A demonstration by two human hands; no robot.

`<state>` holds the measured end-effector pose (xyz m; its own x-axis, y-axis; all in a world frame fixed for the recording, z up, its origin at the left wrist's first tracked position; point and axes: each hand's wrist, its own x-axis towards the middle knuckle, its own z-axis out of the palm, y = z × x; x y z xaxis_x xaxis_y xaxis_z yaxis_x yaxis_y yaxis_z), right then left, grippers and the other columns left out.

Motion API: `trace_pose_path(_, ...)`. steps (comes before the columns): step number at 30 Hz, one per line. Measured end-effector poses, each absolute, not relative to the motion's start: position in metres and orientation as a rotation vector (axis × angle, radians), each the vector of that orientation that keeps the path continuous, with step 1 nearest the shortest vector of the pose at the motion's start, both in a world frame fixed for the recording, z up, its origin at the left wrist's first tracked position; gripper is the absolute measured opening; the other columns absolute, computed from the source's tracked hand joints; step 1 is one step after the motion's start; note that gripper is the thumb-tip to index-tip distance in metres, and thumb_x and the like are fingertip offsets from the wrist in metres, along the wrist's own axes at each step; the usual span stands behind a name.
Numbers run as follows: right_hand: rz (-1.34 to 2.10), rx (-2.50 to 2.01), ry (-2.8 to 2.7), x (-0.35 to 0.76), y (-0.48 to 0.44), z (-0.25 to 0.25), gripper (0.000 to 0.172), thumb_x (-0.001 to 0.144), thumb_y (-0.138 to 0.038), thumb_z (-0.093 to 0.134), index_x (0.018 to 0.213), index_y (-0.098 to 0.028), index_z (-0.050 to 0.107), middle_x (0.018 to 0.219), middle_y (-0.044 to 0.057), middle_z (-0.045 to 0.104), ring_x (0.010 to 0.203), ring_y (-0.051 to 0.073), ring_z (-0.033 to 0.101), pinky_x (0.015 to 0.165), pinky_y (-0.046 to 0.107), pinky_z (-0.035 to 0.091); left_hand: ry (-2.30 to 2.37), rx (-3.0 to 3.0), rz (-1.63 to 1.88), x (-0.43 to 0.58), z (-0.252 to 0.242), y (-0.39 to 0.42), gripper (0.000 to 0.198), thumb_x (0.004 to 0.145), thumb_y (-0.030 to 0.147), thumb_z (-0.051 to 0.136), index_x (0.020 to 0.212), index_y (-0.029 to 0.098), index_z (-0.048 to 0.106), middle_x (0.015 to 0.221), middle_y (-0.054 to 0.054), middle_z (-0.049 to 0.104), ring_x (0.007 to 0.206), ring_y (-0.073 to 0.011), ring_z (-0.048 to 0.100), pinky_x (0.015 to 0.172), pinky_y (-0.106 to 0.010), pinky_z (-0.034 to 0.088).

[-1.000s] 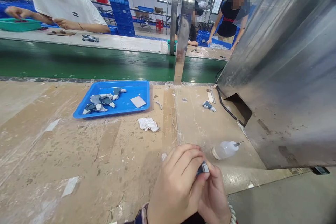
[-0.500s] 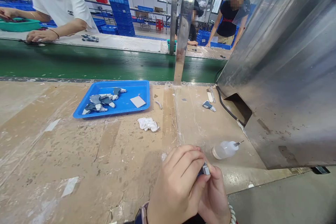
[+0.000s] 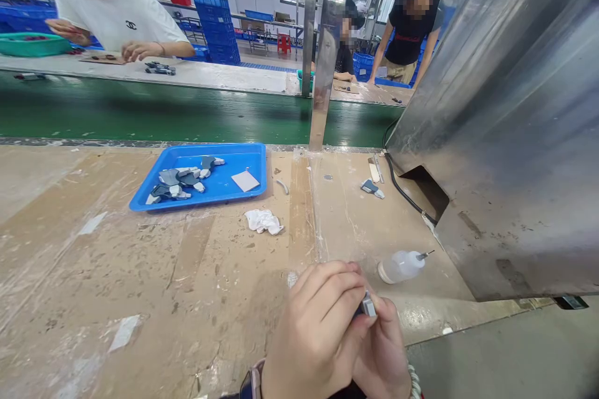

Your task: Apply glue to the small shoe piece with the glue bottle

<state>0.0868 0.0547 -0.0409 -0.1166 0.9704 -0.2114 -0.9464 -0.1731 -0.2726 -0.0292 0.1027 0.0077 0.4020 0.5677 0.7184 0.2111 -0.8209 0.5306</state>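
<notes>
My left hand [image 3: 311,330] and my right hand [image 3: 384,355] meet at the bottom middle, low over the worn bench. Both pinch a small grey-and-blue part [image 3: 366,307], of which only the tip shows between the fingers. A small clear squeeze bottle [image 3: 401,266] with a needle tip lies on its side just beyond my hands, to the right. A crumpled white cloth [image 3: 264,221] lies further out.
A blue tray [image 3: 234,196] with several grey-blue parts and a white card sits mid-bench. One loose part [image 3: 372,188] lies by a black cable [image 3: 402,190]. A big steel housing [image 3: 505,137] fills the right. Beyond a green conveyor [image 3: 163,112], other people work.
My hands have sunk slightly and turned the small part a little. The person in white across the conveyor has shifted their arms; the one in black leaned closer.
</notes>
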Motion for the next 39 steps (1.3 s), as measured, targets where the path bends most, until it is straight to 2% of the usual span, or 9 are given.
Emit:
trace_pose_path(11,1.704,-0.441,-0.055,0.0883,0.0539,-0.0445,0.018,0.075,-0.031,0.084,0.09,-0.026,0.074,0.094,-0.005,0.075,0.098,0.012,0.071,0.09,0.022,0.057,0.687,2.292,1.388,-0.0278,0.006,0.101,0.014,0.092,0.011,0.059,0.105,0.015,0.064,0.102,-0.007,0.072,0.106,-0.0224,0.062,0.089,-0.036,0.055)
trace_pose_path(17,1.675,-0.462,-0.059,0.0866,0.0544,-0.0455,0.019,0.075,-0.031,0.083,0.092,-0.028,0.074,0.095,-0.004,0.075,0.1,0.016,0.071,0.091,0.031,0.058,0.682,2.263,1.391,-0.0287,0.0094,0.1009,0.014,0.092,0.011,0.058,0.105,0.015,0.064,0.103,-0.008,0.072,0.107,-0.0223,0.061,0.09,-0.037,0.054)
trace_pose_path(25,1.641,-0.467,-0.097,0.0859,0.0525,-0.0471,0.023,0.077,-0.032,0.083,0.098,-0.028,0.075,0.098,-0.003,0.075,0.101,0.015,0.071,0.094,0.029,0.058,0.682,2.252,1.386,-0.0289,0.0089,0.1019,0.014,0.092,0.01,0.058,0.105,0.014,0.064,0.103,-0.007,0.071,0.107,-0.0214,0.061,0.091,-0.036,0.053)
trace_pose_path(30,1.699,-0.375,-0.095,0.0873,0.0523,-0.0496,0.025,0.079,-0.033,0.081,0.104,-0.031,0.075,0.105,-0.005,0.076,0.113,0.015,0.068,0.099,0.028,0.057,0.67,2.245,1.387,-0.0287,0.0073,0.1026,0.013,0.093,0.011,0.059,0.104,0.013,0.064,0.103,-0.007,0.071,0.107,-0.0203,0.06,0.092,-0.034,0.052)
trace_pose_path(37,1.718,-0.317,-0.083,0.0865,0.0536,-0.0454,0.023,0.08,-0.031,0.081,0.103,-0.033,0.076,0.1,-0.009,0.077,0.109,0.01,0.069,0.1,0.023,0.056,0.663,2.239,1.388,-0.0284,0.006,0.1026,0.014,0.092,0.01,0.059,0.105,0.013,0.064,0.105,-0.007,0.07,0.109,-0.0196,0.059,0.094,-0.033,0.05)
trace_pose_path(39,1.723,-0.304,-0.101,0.0869,0.0535,-0.0455,0.025,0.082,-0.032,0.08,0.106,-0.033,0.075,0.104,-0.008,0.077,0.11,0.01,0.069,0.1,0.022,0.056,0.664,2.242,1.381,-0.0283,0.0062,0.1025,0.013,0.092,0.01,0.059,0.104,0.013,0.064,0.104,-0.007,0.07,0.109,-0.0198,0.059,0.094,-0.033,0.05)
